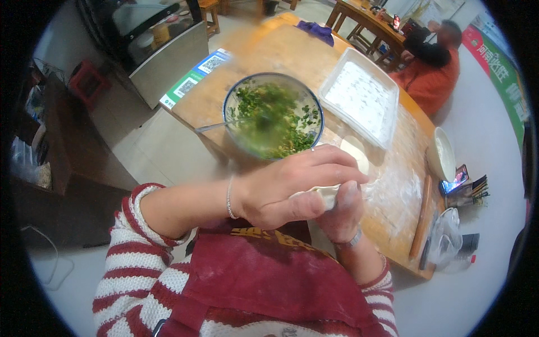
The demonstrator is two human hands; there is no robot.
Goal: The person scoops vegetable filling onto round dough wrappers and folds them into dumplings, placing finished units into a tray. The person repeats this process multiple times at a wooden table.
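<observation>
A dumpling of pale dough [328, 196] is pinched between both hands, its pleated edge showing above the fingers. My left hand [290, 183] lies across the top, thumb and fingers closed around the dough. Partly behind it, my right hand [345, 215] presses the dough from the right, its thumb pointing up. Just beyond the hands stands a blue-rimmed glass or ceramic bowl [226, 99] of chopped green filling [269, 118], with a metal utensil handle [219, 125] leaning over its left rim. Flat round dough wrappers [356, 153] lie beside the fingers, partly hidden. Some of the filling looks blurred.
A floured white plastic tray [398, 110] sits behind, right of the bowl. Along the right table edge are a pale bowl [442, 153], a wooden rolling pin [421, 219], a phone [457, 179] and a plastic bag [444, 236]. A seated person [438, 76] is at another table.
</observation>
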